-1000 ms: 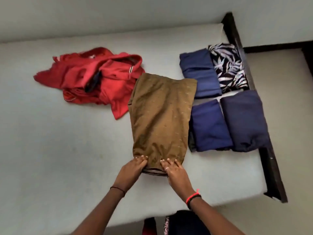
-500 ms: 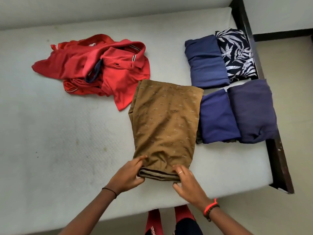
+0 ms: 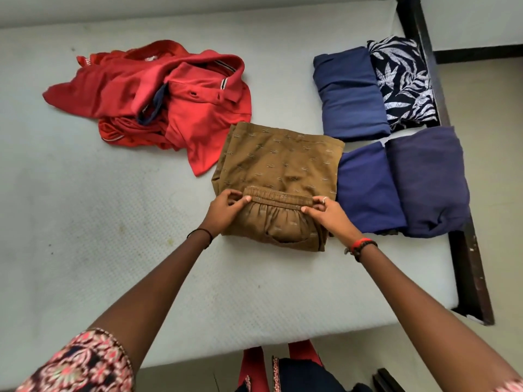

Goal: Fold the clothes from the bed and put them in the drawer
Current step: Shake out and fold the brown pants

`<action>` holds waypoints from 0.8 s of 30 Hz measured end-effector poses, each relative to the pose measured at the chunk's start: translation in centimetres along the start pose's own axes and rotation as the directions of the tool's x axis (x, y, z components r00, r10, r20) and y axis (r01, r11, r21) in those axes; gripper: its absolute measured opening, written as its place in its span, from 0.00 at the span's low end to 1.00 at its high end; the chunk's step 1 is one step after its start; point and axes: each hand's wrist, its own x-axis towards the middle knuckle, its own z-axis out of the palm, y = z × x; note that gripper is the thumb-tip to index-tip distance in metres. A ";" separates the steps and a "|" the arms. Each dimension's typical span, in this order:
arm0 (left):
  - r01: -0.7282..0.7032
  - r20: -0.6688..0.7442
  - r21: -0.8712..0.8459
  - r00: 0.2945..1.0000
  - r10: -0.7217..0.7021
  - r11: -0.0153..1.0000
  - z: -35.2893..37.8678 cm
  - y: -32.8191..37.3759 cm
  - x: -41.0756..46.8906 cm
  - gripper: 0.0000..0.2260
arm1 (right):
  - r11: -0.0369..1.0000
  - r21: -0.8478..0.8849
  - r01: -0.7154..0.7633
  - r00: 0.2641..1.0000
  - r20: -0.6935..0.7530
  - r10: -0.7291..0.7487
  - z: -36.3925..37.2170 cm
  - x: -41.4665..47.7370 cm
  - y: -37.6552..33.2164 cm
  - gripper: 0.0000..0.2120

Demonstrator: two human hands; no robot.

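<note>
A brown patterned garment (image 3: 278,165) lies on the white mattress (image 3: 113,250), its near end with the elastic waistband folded up over the rest. My left hand (image 3: 226,209) pinches the waistband's left end and my right hand (image 3: 325,213) pinches its right end. A crumpled red polo shirt (image 3: 175,100) lies unfolded to the far left of it. To the right sit folded clothes: a blue piece (image 3: 349,94), a leaf-print piece (image 3: 403,80), a second blue piece (image 3: 366,188) and a dark navy piece (image 3: 427,179). No drawer is in view.
A dark wooden bed frame (image 3: 464,250) runs along the mattress's right side, with pale floor (image 3: 495,165) beyond it. The mattress's near edge is close to my body. Bare mattress stretches left of the brown garment.
My hands lifted the brown garment's near end and folded it away from me, over the rest. The waistband now lies on top, and the garment is shorter.
</note>
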 end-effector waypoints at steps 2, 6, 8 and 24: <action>0.027 -0.057 0.016 0.998 -0.026 1.000 0.6 0.1 0.5 0.21 | 0.995 -0.101 -0.001 0.998 -0.062 -0.006 0.5 1.0 0.1 0.25; -0.351 -0.220 0.386 0.863 0.455 0.853 0.6 -1.2 -1.5 0.25 | 0.875 -0.437 0.210 0.872 -0.320 -0.370 3.0 -1.2 1.0 0.29; -0.527 0.007 0.628 0.739 0.674 0.572 0.3 -2.5 -2.6 0.30 | 0.656 -0.681 0.326 0.761 -0.223 -0.609 4.3 -3.2 2.0 0.32; -0.560 0.449 0.826 0.721 0.528 0.062 1.3 -5.9 -1.0 0.27 | 0.227 -0.938 0.263 0.852 0.116 -0.510 5.9 -2.4 5.9 0.28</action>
